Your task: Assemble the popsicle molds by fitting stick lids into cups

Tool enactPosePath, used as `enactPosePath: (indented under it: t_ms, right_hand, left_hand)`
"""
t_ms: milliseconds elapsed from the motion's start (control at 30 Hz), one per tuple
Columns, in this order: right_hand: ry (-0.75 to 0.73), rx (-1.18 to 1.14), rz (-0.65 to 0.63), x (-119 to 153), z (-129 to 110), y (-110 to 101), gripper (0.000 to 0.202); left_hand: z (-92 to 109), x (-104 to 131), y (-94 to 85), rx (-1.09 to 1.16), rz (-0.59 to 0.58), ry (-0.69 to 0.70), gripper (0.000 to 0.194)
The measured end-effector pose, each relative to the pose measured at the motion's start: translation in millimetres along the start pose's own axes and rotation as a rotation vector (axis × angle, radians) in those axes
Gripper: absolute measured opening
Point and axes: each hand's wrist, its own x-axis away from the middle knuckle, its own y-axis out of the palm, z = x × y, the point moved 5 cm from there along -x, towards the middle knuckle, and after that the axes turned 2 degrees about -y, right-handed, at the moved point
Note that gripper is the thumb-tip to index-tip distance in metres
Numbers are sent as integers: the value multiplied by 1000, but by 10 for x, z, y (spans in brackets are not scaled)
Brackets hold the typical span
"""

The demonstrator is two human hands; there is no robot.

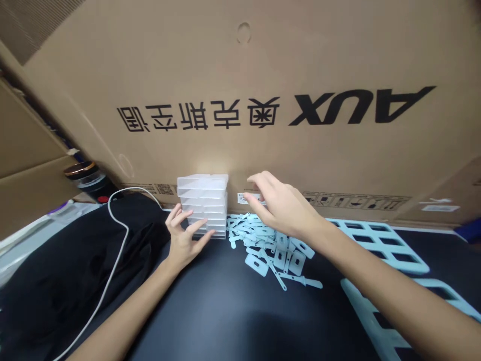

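Note:
A stack of clear plastic trays or boxes [203, 193] stands upright against the cardboard. My left hand [184, 235] is at its lower left front, with fingers spread; I cannot tell whether the fingertips touch the stack. My right hand [281, 203] hovers above and behind a loose pile of light-blue plastic pieces [263, 238], thumb and fingers apart and nothing between them. Some of these pieces are flat with a rectangular hole, others are thin strips. The right forearm hides part of the area beyond the pile.
Two light-blue frames with rectangular openings, a far one [402, 245] and a near one [361, 306], lie at right. A large cardboard box [240, 65] walls the back. Black cloth [75, 260], a white cable [124, 230] and a dark cylindrical container [90, 183] are at left.

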Motion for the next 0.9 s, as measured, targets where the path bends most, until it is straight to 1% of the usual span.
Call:
enactPosePath:
  t_ms: [67, 133, 200, 267, 333, 433, 533, 600, 667, 733, 767, 800, 900]
  right_hand:
    - [25, 52, -59, 247, 41, -36, 40]
    - [18, 89, -124, 545, 53, -48, 34]
    - [-3, 120, -199, 880, 43, -24, 28]
    - [-22, 143, -273, 1226, 23, 33, 23]
    - [-61, 144, -303, 1545, -11, 94, 20]
    - [-122, 108, -279, 1913, -56, 184, 14]
    - [-163, 69, -273, 2149, -81, 312, 10]
    - [-199, 43, -257, 2255, -108, 393, 9]
    - [-240, 2, -228, 2339, -147, 455, 7]
    - [-272, -39, -208, 2407, -187, 501, 7]
    - [-283, -56, -211, 2435, -205, 523, 7]
    - [-288, -67, -222, 2456, -220, 543, 9]
    - [-291, -103, -280, 2480, -248, 587, 11]
  left_hand:
    - [39, 22, -26, 8, 25, -1, 55]
    - [115, 62, -44, 34, 43, 32, 58]
    - [217, 112, -45, 83, 44, 94, 58]
    - [326, 159, -26, 137, 17, 171, 54]
    - [420, 193, 18, 172, -47, 248, 48]
    - [500, 221, 124, 204, -222, 334, 39]
    - [509, 232, 226, 184, -402, 347, 24]
    - [506, 223, 257, 137, -458, 337, 17]
    - [524, 212, 267, 109, -483, 343, 17]
    - [558, 202, 259, 108, -480, 365, 17]
    - [577, 197, 243, 108, -453, 383, 18]
    - [593, 192, 221, 105, -408, 401, 18]
    - [603, 185, 137, 73, -225, 438, 23]
